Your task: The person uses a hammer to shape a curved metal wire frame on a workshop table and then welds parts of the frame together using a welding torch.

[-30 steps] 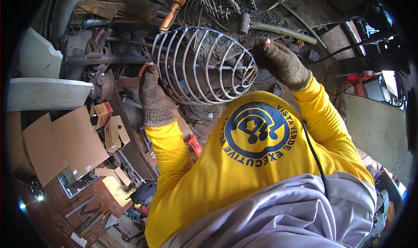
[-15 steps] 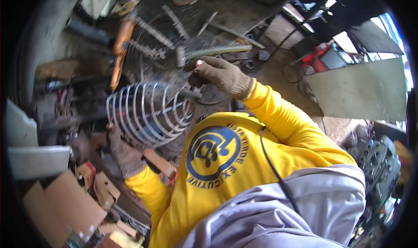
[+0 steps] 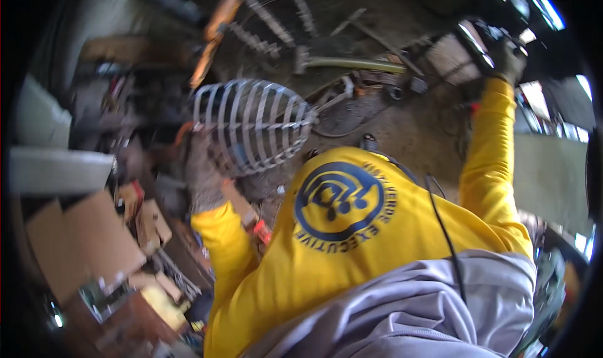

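Observation:
A cage of curved pale metal strips (image 3: pixel 254 122), wide at its left end and drawn to a point at its right, is held up in front of me. My left hand (image 3: pixel 204 166), in a brown knit glove, grips its wide left end; some of the fingers are hidden by the strips. Far out at the upper right, my gloved right hand (image 3: pixel 507 59) reaches among dark and shiny objects. Shadow and blur hide its fingers, so its hold cannot be made out.
A hammer with a yellowish handle (image 3: pixel 358 64) lies on the dirty floor beyond the cage. An orange bar (image 3: pixel 217 34) stands left of it. Cardboard pieces (image 3: pixel 100 245) and small boxes crowd the lower left. A pale panel (image 3: pixel 553 176) leans at the right.
My right hand has left the pointed end of the cage and swung far to the upper right, its arm stretched out. The view has shifted; my left hand still holds the cage.

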